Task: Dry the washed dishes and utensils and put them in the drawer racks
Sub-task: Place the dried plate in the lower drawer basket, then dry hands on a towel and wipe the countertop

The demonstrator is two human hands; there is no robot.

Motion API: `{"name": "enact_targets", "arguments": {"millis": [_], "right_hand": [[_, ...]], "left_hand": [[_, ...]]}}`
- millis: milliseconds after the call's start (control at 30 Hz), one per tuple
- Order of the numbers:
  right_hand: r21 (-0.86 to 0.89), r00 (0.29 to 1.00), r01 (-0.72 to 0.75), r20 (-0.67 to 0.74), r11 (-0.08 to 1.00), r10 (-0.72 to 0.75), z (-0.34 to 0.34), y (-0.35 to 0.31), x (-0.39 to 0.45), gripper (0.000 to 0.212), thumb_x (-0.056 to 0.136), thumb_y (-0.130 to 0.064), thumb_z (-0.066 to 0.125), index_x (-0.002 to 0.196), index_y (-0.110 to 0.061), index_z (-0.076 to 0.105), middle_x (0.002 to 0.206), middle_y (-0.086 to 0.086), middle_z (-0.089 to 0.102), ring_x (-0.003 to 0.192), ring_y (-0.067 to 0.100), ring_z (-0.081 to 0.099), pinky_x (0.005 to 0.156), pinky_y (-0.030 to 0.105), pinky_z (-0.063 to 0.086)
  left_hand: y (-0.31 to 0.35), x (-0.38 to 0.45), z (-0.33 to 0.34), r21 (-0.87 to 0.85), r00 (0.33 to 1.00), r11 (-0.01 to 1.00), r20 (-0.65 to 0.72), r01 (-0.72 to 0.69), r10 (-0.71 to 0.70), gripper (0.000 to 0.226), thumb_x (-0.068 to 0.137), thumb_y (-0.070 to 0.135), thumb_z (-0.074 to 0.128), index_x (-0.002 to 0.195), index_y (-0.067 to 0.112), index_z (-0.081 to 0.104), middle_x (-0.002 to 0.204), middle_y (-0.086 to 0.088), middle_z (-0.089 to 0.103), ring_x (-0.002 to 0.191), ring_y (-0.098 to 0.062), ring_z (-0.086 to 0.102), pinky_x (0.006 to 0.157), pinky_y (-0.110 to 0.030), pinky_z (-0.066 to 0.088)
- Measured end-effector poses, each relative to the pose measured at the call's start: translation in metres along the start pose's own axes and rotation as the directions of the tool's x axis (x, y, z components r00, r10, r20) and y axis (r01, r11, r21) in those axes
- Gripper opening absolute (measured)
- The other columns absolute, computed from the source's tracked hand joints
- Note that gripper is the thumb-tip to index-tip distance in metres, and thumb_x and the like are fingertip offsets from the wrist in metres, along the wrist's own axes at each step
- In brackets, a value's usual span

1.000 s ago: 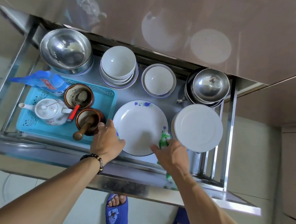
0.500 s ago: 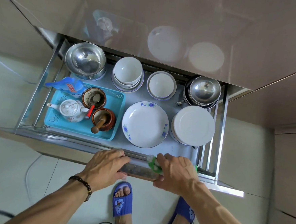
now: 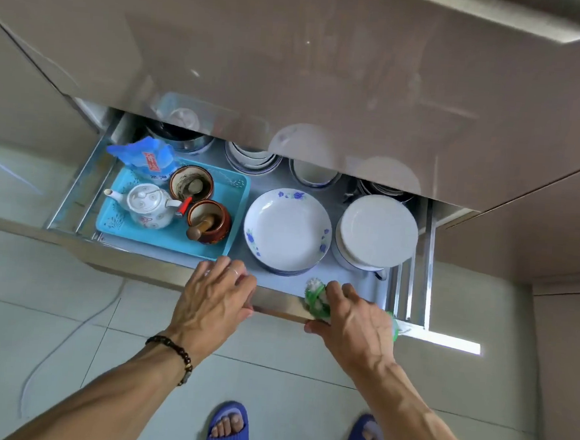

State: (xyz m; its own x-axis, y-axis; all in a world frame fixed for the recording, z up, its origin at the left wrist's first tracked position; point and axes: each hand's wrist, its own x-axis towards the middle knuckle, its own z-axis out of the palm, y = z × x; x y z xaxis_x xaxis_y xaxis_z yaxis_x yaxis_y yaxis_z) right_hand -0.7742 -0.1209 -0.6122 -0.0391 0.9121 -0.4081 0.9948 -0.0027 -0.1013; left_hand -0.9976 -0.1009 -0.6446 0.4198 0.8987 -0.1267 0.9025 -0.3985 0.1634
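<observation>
The drawer (image 3: 134,264) stands roughly half open under the counter. A white plate with blue flowers (image 3: 287,231) lies in its middle, next to a stack of plain white plates (image 3: 377,233). My left hand (image 3: 212,303) grips the drawer's front edge, fingers curled over the top. My right hand (image 3: 353,322) rests on the same edge further right and holds a green and white cloth (image 3: 315,297) against it. Bowls at the back (image 3: 251,158) are partly hidden under the cabinet front.
A turquoise tray (image 3: 218,245) on the left holds a white teapot (image 3: 147,206), two brown mortars (image 3: 209,221) and a blue packet (image 3: 143,156). Wire rack bars (image 3: 414,287) run along the drawer's right side. My feet in blue slippers (image 3: 227,428) stand on the tiled floor below.
Both hands left the flowered plate and moved back to the drawer's front edge. The drawer has slid inward, so the back row of bowls is now partly covered.
</observation>
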Motion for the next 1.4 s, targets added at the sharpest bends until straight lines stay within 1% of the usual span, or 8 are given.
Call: {"name": "enact_targets", "arguments": {"millis": [267,433,633,733,900,1167,1333,1400], "right_hand": [[0.491,0.962,-0.113,-0.164,0.864,0.219,-0.031,0.010,0.036,0.035,0.079,-0.018,0.073,0.098,-0.014,0.044,0.093,0.009,0.062,0.082,0.037,0.058,0.065,0.037,0.043],[0.463,0.998,0.047,-0.056,0.885,-0.024,-0.080,0.029,0.004,0.070,0.079,-0.012,0.070,0.138,-0.018,0.031,0.100,0.010,0.072,0.092,0.041,0.064,0.074,0.040,0.049],[0.682,0.997,-0.079,0.071,0.727,0.042,-0.175,0.086,-0.043,0.126,0.069,-0.027,0.085,0.158,-0.039,-0.004,0.089,-0.017,0.059,0.093,0.019,0.055,0.076,0.025,0.044],[0.650,0.993,-0.119,0.091,0.751,0.078,-0.229,0.148,-0.078,0.064,0.063,-0.036,0.089,0.120,-0.038,0.059,0.081,-0.014,0.057,0.078,0.006,0.056,0.068,0.020,0.048],[0.680,0.978,-0.156,0.003,0.716,0.210,-0.296,0.238,-0.131,0.021,0.086,-0.028,0.074,0.099,-0.022,0.059,0.088,-0.007,0.063,0.077,0.007,0.058,0.067,0.023,0.046],[0.995,0.921,0.054,-0.019,-0.080,0.389,-0.377,0.346,-0.207,0.037,0.073,-0.024,0.056,0.104,-0.036,0.071,0.105,0.005,0.074,0.104,0.026,0.069,0.094,0.045,0.050],[0.929,0.897,-0.004,-0.160,0.370,0.413,-0.407,0.411,-0.257,0.019,0.078,-0.049,0.059,0.094,-0.046,0.070,0.131,-0.006,0.052,0.124,0.012,0.047,0.105,0.032,0.041],[0.942,0.857,0.084,-0.235,0.325,0.459,-0.411,0.439,-0.274,0.024,0.091,-0.046,0.067,0.116,-0.048,0.067,0.128,-0.005,0.060,0.116,0.008,0.059,0.098,0.026,0.048]], "left_hand": [[0.014,0.034,-0.018,-0.082,0.998,0.995,-0.025,0.057,-0.059,0.062,0.060,0.019,0.087,0.119,0.008,0.069,0.117,-0.007,0.070,0.100,-0.028,0.065,0.077,-0.038,0.056],[0.057,0.057,-0.084,-0.388,0.997,0.919,-0.025,-0.071,0.066,0.082,0.087,0.028,0.074,0.157,0.025,0.030,0.146,0.006,0.051,0.128,-0.016,0.048,0.092,-0.033,0.048],[0.147,0.088,-0.163,-0.309,0.944,0.893,-0.155,-0.327,0.292,0.047,0.067,0.012,0.076,0.107,0.028,0.058,0.089,0.010,0.063,0.070,-0.017,0.063,0.045,-0.024,0.041],[0.196,0.108,-0.209,-0.299,0.953,0.910,-0.181,-0.287,0.241,0.033,0.067,0.010,0.056,0.095,0.027,0.055,0.083,0.008,0.060,0.063,-0.026,0.062,0.045,-0.032,0.045],[0.295,0.137,-0.276,-0.393,0.946,0.885,0.097,-0.250,0.310,0.034,0.092,0.003,0.039,0.122,0.018,0.044,0.092,-0.005,0.059,0.079,-0.030,0.055,0.066,-0.037,0.037],[0.501,0.169,-0.351,-0.772,0.824,0.635,0.344,-0.025,0.450,0.081,0.066,0.042,0.078,0.138,0.041,0.040,0.112,0.015,0.068,0.102,-0.001,0.065,0.093,-0.028,0.053],[0.593,0.186,-0.380,-0.734,0.942,0.676,0.173,-0.071,0.287,0.020,0.091,0.008,0.054,0.083,0.024,0.063,0.079,0.009,0.067,0.070,0.000,0.063,0.059,-0.016,0.046],[0.616,0.196,-0.385,-0.651,0.926,0.756,0.239,-0.070,0.292,0.023,0.090,0.011,0.049,0.089,0.025,0.067,0.084,0.006,0.070,0.078,-0.011,0.066,0.061,-0.020,0.048]]}}
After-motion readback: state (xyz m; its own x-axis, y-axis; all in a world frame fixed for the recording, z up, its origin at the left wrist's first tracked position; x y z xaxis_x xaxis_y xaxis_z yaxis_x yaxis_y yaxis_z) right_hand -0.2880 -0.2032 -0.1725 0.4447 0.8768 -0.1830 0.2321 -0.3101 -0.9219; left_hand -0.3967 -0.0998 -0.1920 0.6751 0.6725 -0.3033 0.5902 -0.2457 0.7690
